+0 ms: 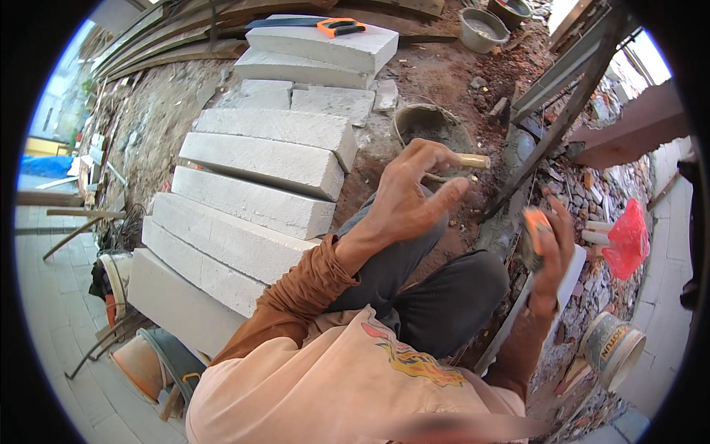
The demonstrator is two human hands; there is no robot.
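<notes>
My left hand [414,189] is over my knee beside the mortar bucket [425,122], its thumb stretched away from the fingers. Just beyond its fingertips shows a light wooden handle [473,160]; the rest of that tool is hidden, and whether the fingers touch it I cannot tell. On the right, my right hand [551,248] is closed around an orange and black tape measure [534,231]. Below this hand, partly behind my forearm, is a pale block [568,277] along the low wall line. Long white lightweight blocks [259,163] lie in a row to my left.
A handsaw with an orange handle [340,27] rests on the stacked blocks at the far end. Another bucket [482,31] stands far off. Timber beams [569,89] slant across the right side, above rubble [584,192]. A red plastic bag [629,240] and a tipped white pail [612,348] lie there.
</notes>
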